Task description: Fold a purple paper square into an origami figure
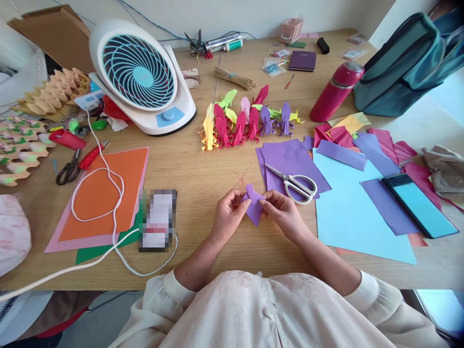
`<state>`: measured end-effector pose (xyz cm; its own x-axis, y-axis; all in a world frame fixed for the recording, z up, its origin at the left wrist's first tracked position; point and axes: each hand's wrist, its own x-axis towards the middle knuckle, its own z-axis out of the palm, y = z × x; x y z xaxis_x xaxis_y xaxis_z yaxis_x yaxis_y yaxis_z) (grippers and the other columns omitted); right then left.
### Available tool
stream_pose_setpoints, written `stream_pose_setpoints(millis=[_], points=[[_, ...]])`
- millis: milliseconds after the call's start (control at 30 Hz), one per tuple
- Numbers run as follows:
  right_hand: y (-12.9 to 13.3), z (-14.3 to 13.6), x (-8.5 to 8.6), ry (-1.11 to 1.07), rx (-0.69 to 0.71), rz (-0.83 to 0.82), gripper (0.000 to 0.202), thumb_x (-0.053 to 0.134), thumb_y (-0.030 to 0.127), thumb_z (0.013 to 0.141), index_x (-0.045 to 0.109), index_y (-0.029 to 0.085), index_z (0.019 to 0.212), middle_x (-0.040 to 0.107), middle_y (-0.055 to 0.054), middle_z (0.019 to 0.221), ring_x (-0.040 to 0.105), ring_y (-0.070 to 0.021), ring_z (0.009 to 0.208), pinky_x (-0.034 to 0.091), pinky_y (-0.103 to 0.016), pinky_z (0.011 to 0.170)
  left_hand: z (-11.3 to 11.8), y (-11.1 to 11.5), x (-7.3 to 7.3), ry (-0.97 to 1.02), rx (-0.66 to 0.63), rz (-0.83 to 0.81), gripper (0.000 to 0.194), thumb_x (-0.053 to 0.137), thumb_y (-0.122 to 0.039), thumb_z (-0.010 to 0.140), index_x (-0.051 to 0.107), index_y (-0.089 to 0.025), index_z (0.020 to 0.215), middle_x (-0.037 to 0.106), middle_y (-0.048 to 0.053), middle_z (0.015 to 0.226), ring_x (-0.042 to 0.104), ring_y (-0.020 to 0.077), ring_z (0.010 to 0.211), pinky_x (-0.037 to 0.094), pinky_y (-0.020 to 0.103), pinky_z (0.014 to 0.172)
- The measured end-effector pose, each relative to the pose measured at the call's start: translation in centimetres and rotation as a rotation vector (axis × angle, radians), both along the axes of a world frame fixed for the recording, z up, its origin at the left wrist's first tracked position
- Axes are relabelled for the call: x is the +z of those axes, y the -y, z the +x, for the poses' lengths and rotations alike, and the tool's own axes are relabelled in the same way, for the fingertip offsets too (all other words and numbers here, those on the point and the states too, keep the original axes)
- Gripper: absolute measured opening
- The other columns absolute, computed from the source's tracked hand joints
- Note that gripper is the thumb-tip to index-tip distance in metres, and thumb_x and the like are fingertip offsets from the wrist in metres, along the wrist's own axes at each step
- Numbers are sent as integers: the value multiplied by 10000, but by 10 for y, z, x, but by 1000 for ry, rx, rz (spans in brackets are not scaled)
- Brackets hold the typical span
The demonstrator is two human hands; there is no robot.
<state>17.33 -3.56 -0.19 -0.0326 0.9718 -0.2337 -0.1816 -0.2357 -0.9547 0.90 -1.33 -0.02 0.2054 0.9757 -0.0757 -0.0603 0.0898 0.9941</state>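
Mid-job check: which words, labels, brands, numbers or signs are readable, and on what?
None is legible.
Fan, hub: faint mark, too small.
Blue-and-white card: print too small.
Purple booklet: faint cover mark, too small.
Left phone: screen pixelated, unreadable.
Held purple paper: no text visible.

My bare forearms angled inward, and I held my left hand near my right hand, each pinching between thumb and curled fingers, thumbs just apart.
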Motion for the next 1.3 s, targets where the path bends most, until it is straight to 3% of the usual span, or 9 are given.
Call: stream_pose_setpoints(millis=[133, 300, 533, 700, 900, 1067, 1300], points=[[0, -1, 1, -37, -10, -27, 440, 783, 587, 731, 590, 200, 814, 621, 25, 641, 581, -119, 571, 487, -268, 591, 0, 1, -4, -24, -19, -37, 273, 732, -391, 819, 660, -157, 938, 657, 9, 815, 577, 126, 732, 463, 228, 691], [1, -1, -1, -58, 14, -45, 456, 782, 603, 726, 585, 205, 828, 652, 16, 637, 608, -132, 584, 510, -283, 624, -1, 2, -7, -91, -55, -53, 297, 694, -443, 847, 653, -150, 818, 582, -15, 701, 509, 113, 654, 431, 230, 643], [1, -1, -1, 0, 49, -46, 446, 762, 610, 744, 589, 206, 816, 650, 4, 662, 616, -144, 608, 515, -288, 625, -2, 2, -11, -90, -50, -77, 291, 719, -446, 829, 655, -164, 800, 600, -14, 718, 525, 118, 670, 440, 226, 653], [1, -2, -3, 6, 1, -25, 453, 764, 613, 739, 568, 207, 785, 596, 21, 646, 561, -128, 570, 478, -270, 564, -6, 2, -10, -132, -128, -78, 272, 698, -420, 853, 695, -149, 878, 668, 18, 786, 571, 138, 707, 469, 240, 686], [4, -4, -11, 25, 109, 27, 423, 733, 585, 795, 552, 203, 771, 618, 6, 683, 574, -143, 616, 467, -279, 591, -6, 1, -8, -145, -59, -26, 298, 694, -448, 853, 707, -153, 889, 659, 15, 748, 565, 141, 688, 468, 241, 673], [2, -5, -12, 52, 46, 31, 468, 720, 638, 779, 532, 211, 743, 614, 6, 649, 575, -152, 587, 461, -288, 576, -5, 1, -14, -120, -128, -57, 347, 712, -500, 823, 706, -155, 856, 687, 39, 774, 593, 161, 694, 471, 251, 660], [0, -9, -10, 9, 29, 35, 478, 725, 655, 763, 540, 214, 743, 625, -4, 636, 572, -157, 574, 458, -298, 584, -7, 1, -17, -197, -136, -15, 343, 692, -483, 841, 667, -148, 771, 616, 11, 655, 516, 128, 599, 426, 234, 595]])
